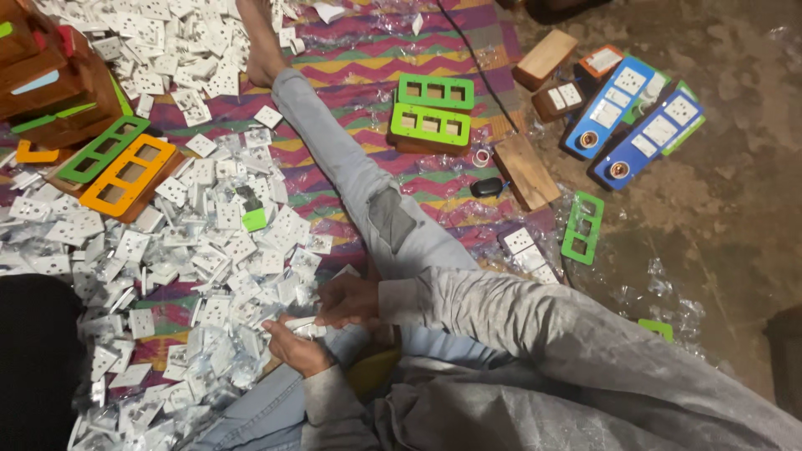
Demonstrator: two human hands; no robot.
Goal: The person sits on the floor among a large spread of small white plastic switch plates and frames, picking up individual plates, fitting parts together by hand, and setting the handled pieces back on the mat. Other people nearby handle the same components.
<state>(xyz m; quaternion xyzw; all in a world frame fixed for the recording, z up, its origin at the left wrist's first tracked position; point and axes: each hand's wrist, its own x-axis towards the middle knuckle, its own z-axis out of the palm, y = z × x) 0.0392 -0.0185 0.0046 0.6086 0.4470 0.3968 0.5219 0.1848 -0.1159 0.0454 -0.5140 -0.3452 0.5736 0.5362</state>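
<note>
My left hand and my right hand meet over my lap, both closed on one small white switch socket part. Grey sleeves cover both arms. My leg in light jeans stretches away across a striped mat, ending in a bare foot. A big heap of similar white socket parts lies just left of my hands, many in clear plastic wrap.
Orange and green frame plates lie on brown boxes at the left. Two green plates on wooden boxes, wooden blocks, blue switch boards and a loose green frame lie at the right on bare floor.
</note>
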